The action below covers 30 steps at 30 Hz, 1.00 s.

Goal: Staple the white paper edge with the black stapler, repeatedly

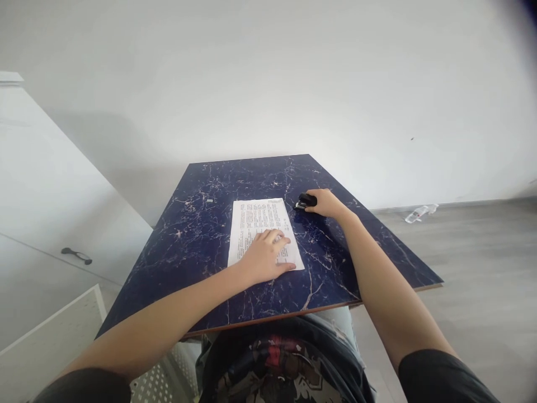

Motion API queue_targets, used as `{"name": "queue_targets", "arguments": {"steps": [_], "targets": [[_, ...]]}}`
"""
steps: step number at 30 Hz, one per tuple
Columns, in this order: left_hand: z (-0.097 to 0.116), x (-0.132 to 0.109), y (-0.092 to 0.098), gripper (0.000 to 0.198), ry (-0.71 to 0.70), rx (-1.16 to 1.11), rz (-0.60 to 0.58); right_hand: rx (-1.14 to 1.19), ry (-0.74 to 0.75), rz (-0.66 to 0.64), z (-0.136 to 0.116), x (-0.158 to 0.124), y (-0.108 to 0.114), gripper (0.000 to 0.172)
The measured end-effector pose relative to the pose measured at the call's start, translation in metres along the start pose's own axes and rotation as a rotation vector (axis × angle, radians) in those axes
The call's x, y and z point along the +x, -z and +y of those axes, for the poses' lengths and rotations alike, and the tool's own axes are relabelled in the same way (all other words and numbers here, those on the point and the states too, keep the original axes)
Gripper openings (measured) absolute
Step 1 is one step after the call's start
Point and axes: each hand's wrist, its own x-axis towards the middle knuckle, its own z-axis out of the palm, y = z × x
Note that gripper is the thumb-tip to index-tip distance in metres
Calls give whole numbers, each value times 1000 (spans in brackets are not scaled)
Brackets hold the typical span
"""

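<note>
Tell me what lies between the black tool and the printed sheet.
Head view: only a narrow strip of blue tabletop separates the tool from the sheet.

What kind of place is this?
Probably a room in a home or small office: a blue marbled table by a pale wall, a white cabinet and a printed sheet.

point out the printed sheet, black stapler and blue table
Printed sheet [252, 223], head view: its text-covered middle.
Black stapler [307, 198], head view: its dark top.
Blue table [197, 240], head view: its marbled top.
</note>
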Motion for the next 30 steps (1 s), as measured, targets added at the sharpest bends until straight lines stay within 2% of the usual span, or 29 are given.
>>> {"name": "queue_targets", "arguments": {"steps": [3,7,9,13,15,19,24,30], "targets": [[5,-4,-12,46,15,4,-12,16,9,-17,-4,-1,2,22],[1,-3,-14,36,60,30,3,42,22,-48,-5,-3,5,31],[-1,-4,-15,46,85,52,-8,76,40,-77,-5,-4,7,39],[4,-9,-18,96,98,93,-109,85,49,-101,-5,-4,7,43],[10,-13,-20,101,101,109,-142,73,53,-98,-6,-3,7,40],[17,-17,-24,81,75,155,-112,67,67,-88,-9,-3,8,37],[15,-15,-25,70,-9,302,-18,79,85,-105,-12,-5,11,30],[9,-10,-18,36,-164,379,114,116,142,-137,-16,-5,11,22]]}}
